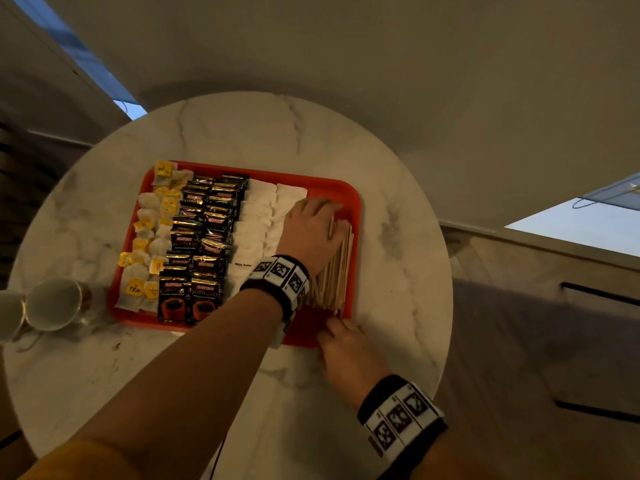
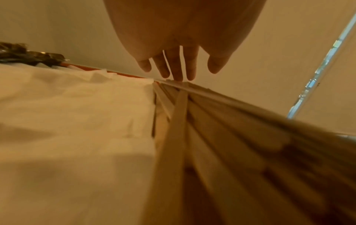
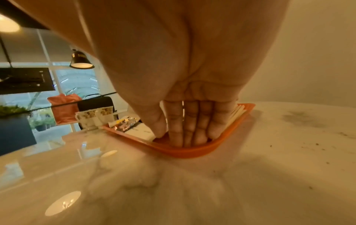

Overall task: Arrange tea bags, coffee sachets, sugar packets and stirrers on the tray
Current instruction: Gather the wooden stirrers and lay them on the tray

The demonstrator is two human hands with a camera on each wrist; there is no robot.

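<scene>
A red tray (image 1: 357, 209) on a round marble table holds four columns: tea bags (image 1: 149, 233) at the left, black coffee sachets (image 1: 204, 237), white sugar packets (image 1: 256, 220), and wooden stirrers (image 1: 334, 271) at the right. My left hand (image 1: 315, 220) lies flat over the far end of the stirrers (image 2: 212, 121) with straight fingers (image 2: 177, 67) touching their tips. My right hand (image 1: 337, 329) is at the tray's near right corner. Its straight fingers (image 3: 188, 130) point down onto the tray floor (image 3: 192, 152), against the near ends of the stirrers (image 3: 238, 112). Neither hand holds anything.
Two patterned cups (image 1: 55, 303) stand on the table just left of the tray's near corner. The bare marble table (image 1: 398, 271) extends to the right of and in front of the tray. A cabinet with dark handles (image 1: 588, 296) stands to the right.
</scene>
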